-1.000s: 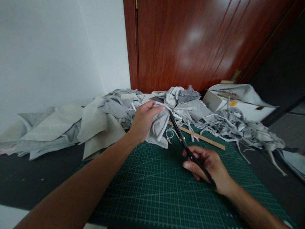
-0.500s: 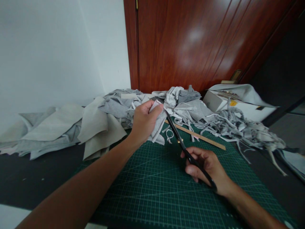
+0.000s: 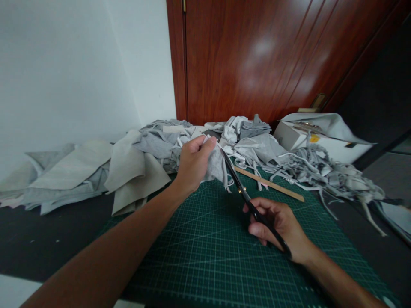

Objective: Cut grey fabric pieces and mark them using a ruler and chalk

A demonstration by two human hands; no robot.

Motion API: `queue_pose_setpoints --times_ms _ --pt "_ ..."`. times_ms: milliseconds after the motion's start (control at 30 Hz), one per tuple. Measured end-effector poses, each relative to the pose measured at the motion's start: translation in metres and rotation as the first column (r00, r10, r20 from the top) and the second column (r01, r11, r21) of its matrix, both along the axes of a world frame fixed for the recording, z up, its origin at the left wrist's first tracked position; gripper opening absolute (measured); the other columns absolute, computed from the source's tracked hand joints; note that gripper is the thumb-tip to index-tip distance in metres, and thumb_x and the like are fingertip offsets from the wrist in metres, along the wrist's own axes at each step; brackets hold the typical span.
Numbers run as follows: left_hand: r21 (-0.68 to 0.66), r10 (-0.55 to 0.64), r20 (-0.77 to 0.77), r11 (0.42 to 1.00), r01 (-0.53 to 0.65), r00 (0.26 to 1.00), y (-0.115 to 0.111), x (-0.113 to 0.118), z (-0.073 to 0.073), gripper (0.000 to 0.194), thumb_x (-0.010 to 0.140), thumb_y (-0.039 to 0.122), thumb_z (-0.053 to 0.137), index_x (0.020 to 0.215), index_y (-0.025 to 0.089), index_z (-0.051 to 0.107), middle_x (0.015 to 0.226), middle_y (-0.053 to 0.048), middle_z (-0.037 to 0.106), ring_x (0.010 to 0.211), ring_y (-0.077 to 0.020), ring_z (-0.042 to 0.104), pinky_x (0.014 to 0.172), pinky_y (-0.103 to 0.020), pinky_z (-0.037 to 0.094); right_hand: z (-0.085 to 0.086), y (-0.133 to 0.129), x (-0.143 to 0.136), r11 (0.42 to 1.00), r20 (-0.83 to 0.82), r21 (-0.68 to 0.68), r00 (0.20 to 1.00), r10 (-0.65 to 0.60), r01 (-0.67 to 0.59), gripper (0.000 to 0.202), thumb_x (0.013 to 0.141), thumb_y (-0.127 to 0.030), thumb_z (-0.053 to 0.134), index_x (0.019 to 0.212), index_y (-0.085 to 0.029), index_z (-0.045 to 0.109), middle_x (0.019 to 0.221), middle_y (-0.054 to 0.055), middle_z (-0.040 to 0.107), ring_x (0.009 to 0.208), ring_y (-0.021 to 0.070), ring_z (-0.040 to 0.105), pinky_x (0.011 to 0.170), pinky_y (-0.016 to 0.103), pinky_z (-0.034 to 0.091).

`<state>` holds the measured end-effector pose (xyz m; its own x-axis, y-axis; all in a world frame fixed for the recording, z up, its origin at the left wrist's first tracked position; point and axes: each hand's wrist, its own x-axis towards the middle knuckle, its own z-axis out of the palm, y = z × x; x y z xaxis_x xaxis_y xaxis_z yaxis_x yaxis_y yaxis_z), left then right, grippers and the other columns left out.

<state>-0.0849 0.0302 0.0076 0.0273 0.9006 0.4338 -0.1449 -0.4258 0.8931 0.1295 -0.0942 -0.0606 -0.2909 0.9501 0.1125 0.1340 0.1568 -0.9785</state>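
My left hand (image 3: 193, 164) pinches a light grey piece of fabric (image 3: 215, 167) between thumb and fingers, held up above the far part of the mat. The cloth hangs down to the right of the hand. My right hand (image 3: 272, 224) is closed around the handles of black scissors (image 3: 245, 196), whose blades point up and left. The blade tips reach the upper edge of the cloth beside my left thumb. Whether the blades are fully closed cannot be made out. A green cutting mat (image 3: 199, 252) lies under both hands.
A wooden ruler (image 3: 272, 185) lies across the mat's far right. Grey fabric pieces (image 3: 73, 171) are heaped at the left, with more folded cloth (image 3: 253, 128) behind. Tangled fabric strips (image 3: 334, 171) lie at the right before a white box (image 3: 295, 137). A wooden door (image 3: 257, 64) stands behind.
The fabric in my left hand has turned and spread to the right, now covering part of a loose strip on the mat. The scissor tips have shifted slightly left; my right hand has barely moved.
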Motion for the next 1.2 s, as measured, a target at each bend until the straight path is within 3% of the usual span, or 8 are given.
queue_pose_setpoints --times_ms 100,200,433,600,833,1200 --pt "0.103 -0.03 0.031 0.994 0.027 0.999 0.002 0.0009 -0.0028 0.019 0.083 0.034 0.074 0.072 0.022 0.064 0.07 0.002 0.058 0.069 -0.0149 0.053 0.065 -0.028 0.042 0.0008 0.0002 0.0004 1.0 0.002 -0.012 1.0 -0.014 0.014 0.046 0.078 -0.047 0.091 0.1 -0.017 0.065 0.061 -0.006 0.056 0.043 0.0071 0.047 0.042 0.019 0.035" --pt "0.101 -0.1 0.076 0.991 0.093 0.992 0.0033 0.0013 -0.0037 0.006 0.073 0.024 0.074 0.077 0.021 0.069 0.072 0.002 0.063 0.071 -0.0161 0.058 0.068 -0.029 0.046 0.0008 0.0009 0.0007 1.0 0.005 -0.008 1.0 -0.021 0.021 0.048 0.077 -0.049 0.091 0.1 -0.016 0.065 0.062 -0.006 0.057 0.042 0.0067 0.047 0.041 0.018 0.035" --pt "0.124 -0.029 -0.013 0.992 0.03 0.999 0.0049 -0.0021 -0.0004 0.012 0.078 0.027 0.073 0.086 0.024 0.081 0.083 -0.001 0.073 0.08 -0.0192 0.064 0.074 -0.031 0.051 -0.0009 0.0013 0.0016 1.0 0.002 -0.016 1.0 -0.013 0.013 0.048 0.077 -0.048 0.091 0.1 -0.016 0.064 0.061 -0.006 0.056 0.042 0.0061 0.046 0.041 0.018 0.034" --pt "0.101 -0.06 0.029 0.993 0.057 0.998 0.0047 -0.0001 -0.0009 0.007 0.079 0.029 0.077 0.08 0.022 0.078 0.079 -0.001 0.072 0.075 -0.0174 0.064 0.07 -0.03 0.05 -0.0029 0.0002 0.0032 1.0 0.002 -0.006 1.0 -0.016 0.016 0.047 0.079 -0.047 0.09 0.101 -0.016 0.064 0.061 -0.006 0.057 0.042 0.0065 0.046 0.041 0.018 0.034" --pt "0.086 -0.086 0.081 0.993 0.079 0.993 0.0048 0.0013 -0.0037 0.019 0.08 0.033 0.083 0.076 0.021 0.07 0.072 0.001 0.066 0.064 -0.0137 0.057 0.062 -0.028 0.047 -0.0045 0.0016 0.0025 1.0 0.002 0.009 1.0 0.006 -0.006 0.046 0.079 -0.045 0.091 0.103 -0.016 0.065 0.062 -0.006 0.058 0.042 0.0071 0.048 0.042 0.019 0.036" --pt "0.133 -0.012 0.024 0.991 0.008 1.0 0.0002 0.0036 -0.0046 0.029 0.084 0.042 0.082 0.068 0.021 0.07 0.068 0.001 0.066 0.066 -0.0162 0.06 0.06 -0.028 0.047 -0.0038 0.0012 0.0007 0.999 -0.013 -0.042 1.0 0.012 -0.012 0.052 0.075 -0.049 0.093 0.103 -0.016 0.065 0.063 -0.007 0.056 0.044 0.0062 0.047 0.042 0.018 0.036"
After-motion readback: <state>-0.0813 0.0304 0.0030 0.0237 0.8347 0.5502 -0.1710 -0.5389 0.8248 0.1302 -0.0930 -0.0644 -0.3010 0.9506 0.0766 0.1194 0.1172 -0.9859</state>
